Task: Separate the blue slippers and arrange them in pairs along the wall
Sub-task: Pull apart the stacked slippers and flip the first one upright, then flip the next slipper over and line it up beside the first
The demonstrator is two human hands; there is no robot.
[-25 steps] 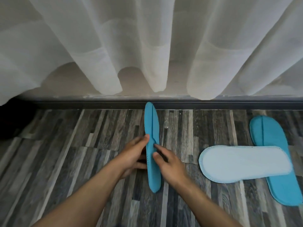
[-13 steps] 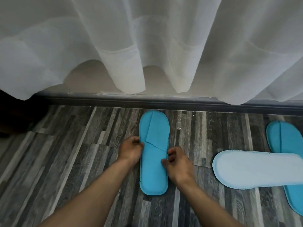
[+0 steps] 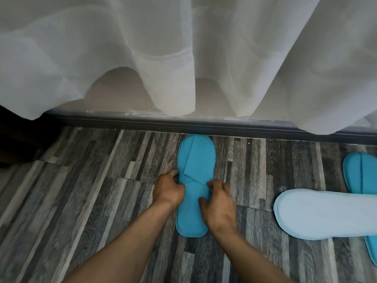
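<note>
slipper (image 3: 195,160) toe at skirting board (image 3: 142,121), two slippers (image 3: 326,213) crossed at right

This looks like a home or hotel bedroom: sheer white curtains (image 3: 183,58) hang down to a dark baseboard (image 3: 204,124). Grey wood-look plank flooring (image 3: 81,201) runs underneath, and flat disposable blue slippers (image 3: 193,160) lie on it.

bare floor (image 3: 81,201) left, overturned slipper (image 3: 326,215) right, skirting board (image 3: 204,124) ahead
</note>
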